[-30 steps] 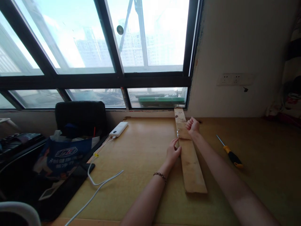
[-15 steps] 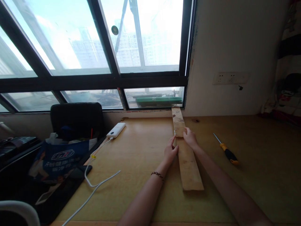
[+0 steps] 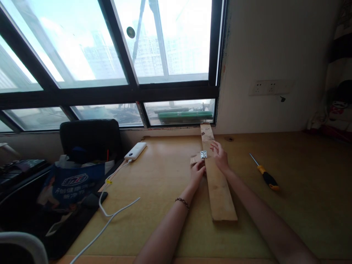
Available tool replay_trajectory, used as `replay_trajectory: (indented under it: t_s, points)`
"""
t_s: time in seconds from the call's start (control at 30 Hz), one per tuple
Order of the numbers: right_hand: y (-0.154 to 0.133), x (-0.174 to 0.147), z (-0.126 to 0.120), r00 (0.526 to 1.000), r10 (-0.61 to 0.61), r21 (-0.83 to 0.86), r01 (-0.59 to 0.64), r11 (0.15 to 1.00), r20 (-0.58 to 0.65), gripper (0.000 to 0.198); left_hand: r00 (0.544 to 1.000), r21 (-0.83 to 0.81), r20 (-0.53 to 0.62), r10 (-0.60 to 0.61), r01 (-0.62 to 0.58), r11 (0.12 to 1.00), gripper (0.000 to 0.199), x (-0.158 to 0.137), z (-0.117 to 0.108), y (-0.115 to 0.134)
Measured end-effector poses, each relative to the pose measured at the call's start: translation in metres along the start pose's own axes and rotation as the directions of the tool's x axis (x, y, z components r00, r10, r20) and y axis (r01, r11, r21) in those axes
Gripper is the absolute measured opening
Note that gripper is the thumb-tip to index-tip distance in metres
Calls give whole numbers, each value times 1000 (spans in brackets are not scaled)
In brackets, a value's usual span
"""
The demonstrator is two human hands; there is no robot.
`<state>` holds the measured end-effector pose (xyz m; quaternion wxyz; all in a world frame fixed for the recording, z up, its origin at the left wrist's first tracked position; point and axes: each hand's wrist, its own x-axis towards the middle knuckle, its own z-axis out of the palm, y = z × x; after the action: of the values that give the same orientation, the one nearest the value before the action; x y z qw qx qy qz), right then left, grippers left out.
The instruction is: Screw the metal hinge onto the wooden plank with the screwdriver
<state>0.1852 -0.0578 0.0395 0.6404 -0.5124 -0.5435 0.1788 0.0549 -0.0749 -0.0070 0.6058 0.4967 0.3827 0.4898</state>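
Grips the block point(image 3: 195, 159) at the hinge point(image 3: 204, 154) in a curled left hand point(image 3: 197, 173) and holds a half-open, empty-looking right hand point(image 3: 220, 156) over the plank point(image 3: 221, 192).

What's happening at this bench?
A person is handling a hinged wood assembly. The left hand is at the near edge of the small wood block, which sits left of the long plank; its grip is unclear. A metal hinge spans the two. The right hand is by the plank's right edge, fingers loosely curled. A screwdriver lies off to the right.
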Motion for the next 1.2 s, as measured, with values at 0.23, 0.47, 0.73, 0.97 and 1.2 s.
replay_trajectory:
  t_s: [0.23,0.47,0.73,0.97,1.2]
  points:
    - [36,2,0,988,146,-31,-148,989,-51,22,996,161,-91,23,-8,987,14,-2,-3,-3]
    - [31,-1,0,998,29,-239,-16,971,49,22,892,-315,-403,-205,75,946,13,5,-1,-8]
    - [20,-4,0,982,-56,-417,127,900,178,31,951,-659,-206,-229,39,751,9,10,-11,0]
    - [6,-12,6,921,-112,-602,333,726,374,35,963,-697,-92,-253,119,707,10,21,-25,1]
    - [0,-18,8,902,-86,-684,380,623,423,39,972,-713,-93,-216,86,696,13,22,-25,2]
